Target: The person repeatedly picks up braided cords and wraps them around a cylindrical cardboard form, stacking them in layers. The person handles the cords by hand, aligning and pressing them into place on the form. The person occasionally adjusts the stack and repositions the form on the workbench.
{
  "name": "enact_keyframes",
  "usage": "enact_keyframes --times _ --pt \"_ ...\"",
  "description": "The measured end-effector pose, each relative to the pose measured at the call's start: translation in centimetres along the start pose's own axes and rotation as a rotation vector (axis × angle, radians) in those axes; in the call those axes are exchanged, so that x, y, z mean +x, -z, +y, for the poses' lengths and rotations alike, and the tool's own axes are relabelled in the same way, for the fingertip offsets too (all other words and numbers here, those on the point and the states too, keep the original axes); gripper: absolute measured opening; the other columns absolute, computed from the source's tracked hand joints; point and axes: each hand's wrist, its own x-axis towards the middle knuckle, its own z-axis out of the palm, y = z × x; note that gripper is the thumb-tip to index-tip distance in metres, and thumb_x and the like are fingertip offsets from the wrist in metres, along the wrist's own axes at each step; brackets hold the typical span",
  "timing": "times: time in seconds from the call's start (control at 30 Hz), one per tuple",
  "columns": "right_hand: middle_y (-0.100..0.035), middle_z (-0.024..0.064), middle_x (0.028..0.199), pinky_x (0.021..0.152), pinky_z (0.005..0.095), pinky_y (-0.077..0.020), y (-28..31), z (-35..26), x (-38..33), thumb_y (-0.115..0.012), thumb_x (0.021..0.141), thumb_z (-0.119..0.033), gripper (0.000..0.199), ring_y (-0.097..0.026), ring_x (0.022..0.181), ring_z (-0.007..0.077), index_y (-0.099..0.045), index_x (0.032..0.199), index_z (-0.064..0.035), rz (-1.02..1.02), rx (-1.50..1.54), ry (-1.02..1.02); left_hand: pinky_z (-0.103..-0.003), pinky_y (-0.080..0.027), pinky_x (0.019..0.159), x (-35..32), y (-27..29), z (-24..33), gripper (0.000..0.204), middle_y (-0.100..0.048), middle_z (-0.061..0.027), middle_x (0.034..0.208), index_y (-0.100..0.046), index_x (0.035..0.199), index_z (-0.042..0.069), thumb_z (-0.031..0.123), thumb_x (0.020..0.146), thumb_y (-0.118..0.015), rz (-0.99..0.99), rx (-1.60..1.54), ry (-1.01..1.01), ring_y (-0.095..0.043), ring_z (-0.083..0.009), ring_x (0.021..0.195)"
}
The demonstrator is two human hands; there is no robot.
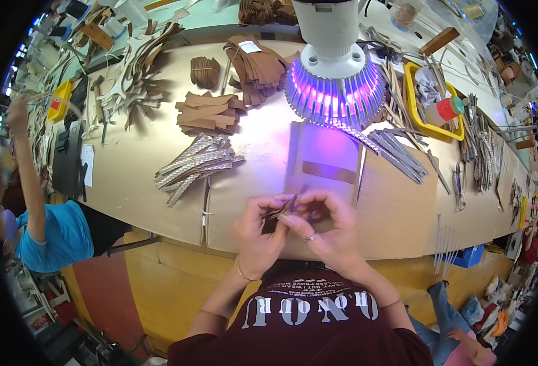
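Note:
My left hand and my right hand meet in front of me, just above the near edge of the table. Both have their fingers closed on brown strips, which look like leather; how many is hard to make out behind the fingers. Beyond my hands, a single flat brown strip lies across a grey board, lit purple by a lamp. To the left of the board is a loose bundle of woven silver-beige strips.
Stacks of brown strips and a strip bundle lie farther back. Grey strips and a yellow tray holding a bottle are at the right. A person in a blue shirt works at the left.

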Motion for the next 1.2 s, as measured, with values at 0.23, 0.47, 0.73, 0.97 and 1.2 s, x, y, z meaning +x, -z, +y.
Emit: enact_keyframes --times 0.23,0.47,0.73,0.97,1.2 --pt "-0.064 0.0020 0.089 0.074 0.0233 -0.0488 0.6 0.6 0.0 -0.079 0.081 -0.005 0.031 -0.060 0.081 0.0087 -0.057 0.104 -0.0029 0.039 0.122 -0.061 -0.029 -0.049 0.089 0.7 -0.8 0.5 0.029 -0.062 -0.0127 0.109 -0.045 0.109 0.002 -0.004 0.088 -0.065 -0.065 -0.033 0.014 -0.062 -0.0165 0.102" --pt "-0.071 0.0074 0.085 0.063 0.0272 -0.0548 0.3 1.2 0.1 -0.079 0.080 -0.009 0.015 -0.066 0.069 0.0127 -0.069 0.089 -0.0029 0.100 -0.079 0.084 -0.033 -0.041 0.102 -0.3 0.2 1.3 0.036 -0.058 -0.0133 0.123 -0.046 0.129 -0.001 0.008 0.095 -0.055 -0.081 -0.544 0.267 -0.054 -0.0187 0.118" --pt "-0.056 0.0099 0.092 0.073 0.0376 -0.0488 0.1 1.6 1.0 -0.070 0.079 -0.011 0.018 -0.059 0.087 0.0290 -0.057 0.090 -0.0069 0.145 -0.130 0.561 -0.036 -0.044 0.100 2.8 2.0 -1.3 0.047 -0.047 -0.0168 0.137 -0.040 0.140 -0.003 0.020 0.100 -0.050 -0.131 -0.461 0.260 -0.051 -0.0236 0.122" --pt "-0.066 0.0062 0.097 0.079 0.0290 -0.0502 4.0 1.2 -1.0 -0.072 0.086 -0.008 0.020 -0.065 0.089 0.0152 -0.052 0.087 -0.0046 -0.317 0.668 0.241 -0.039 -0.043 0.103 5.4 1.5 -5.8 0.046 -0.046 -0.0175 0.140 -0.041 0.138 -0.004 0.016 0.099 -0.052 -0.142 -0.236 0.261 -0.049 -0.0262 0.124" --pt "-0.067 0.0068 0.090 0.073 0.0243 -0.0511 12.3 2.2 -4.0 -0.067 0.092 -0.009 0.018 -0.066 0.085 0.0125 -0.053 0.102 -0.0054 -0.015 0.739 -0.033 -0.041 -0.041 0.105 6.9 4.8 -10.5 0.045 -0.045 -0.0183 0.142 -0.043 0.137 -0.004 0.012 0.098 -0.055 -0.061 0.210 -0.070 -0.048 -0.0287 0.127"
